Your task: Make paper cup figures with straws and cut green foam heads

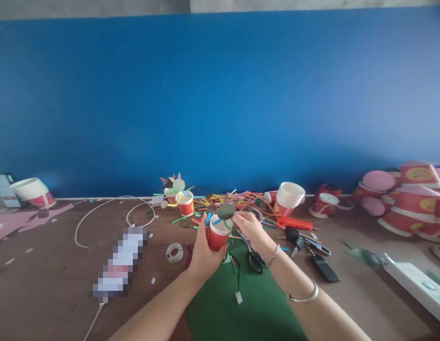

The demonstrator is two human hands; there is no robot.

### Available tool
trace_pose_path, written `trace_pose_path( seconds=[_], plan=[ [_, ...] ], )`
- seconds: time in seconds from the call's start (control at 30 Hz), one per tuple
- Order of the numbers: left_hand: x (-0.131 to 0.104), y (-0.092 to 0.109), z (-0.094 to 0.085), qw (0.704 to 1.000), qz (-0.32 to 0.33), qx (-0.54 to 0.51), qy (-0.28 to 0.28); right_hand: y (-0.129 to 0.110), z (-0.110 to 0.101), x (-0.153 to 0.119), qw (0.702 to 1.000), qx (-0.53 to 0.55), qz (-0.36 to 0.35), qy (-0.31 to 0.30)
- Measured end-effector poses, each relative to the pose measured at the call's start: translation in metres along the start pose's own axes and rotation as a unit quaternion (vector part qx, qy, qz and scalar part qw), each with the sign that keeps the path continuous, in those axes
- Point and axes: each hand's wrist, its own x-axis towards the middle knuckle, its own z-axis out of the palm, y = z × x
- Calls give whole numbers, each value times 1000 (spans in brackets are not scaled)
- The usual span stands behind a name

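Observation:
My left hand (205, 253) is wrapped round a red paper cup (216, 237) with a white top, lifted over a green sheet (248, 303). Blue and green strips cross the top of the cup. A dark green round paper piece (226, 211) with small points stands at its far edge. The fingers of my right hand (249, 228) are pinched together at the right edge of this round piece. Black-handled scissors (255, 263) lie under my right wrist.
Decorated cups (185, 203) and loose coloured strips (237, 201) lie behind the hands. Left are a tape roll (174, 253) and a pixelated phone (120, 265) on a cable. Keys (298, 242), an orange tool (294, 223), a white power strip (419, 284) and stacked red cups (412, 213) are right.

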Motion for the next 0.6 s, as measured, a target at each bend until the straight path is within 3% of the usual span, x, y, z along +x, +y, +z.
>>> trace_pose_path(
  seconds=[0.17, 0.3, 0.5, 0.6],
  plan=[
    [3, -3, 0, 1000, -15, 16, 23, -4, 1, 0, 995, -79, -51, 20],
    [4, -3, 1, 999, -33, 18, 34, -5, 1, -1, 990, -82, -99, 51],
    [6, 2, -1, 995, -82, -32, 37, -13, -2, -6, 998, 56, 18, -12],
    [7, 2, -2, 993, -99, -45, 46, -17, -3, -6, 989, 136, 52, -4]
  ],
)
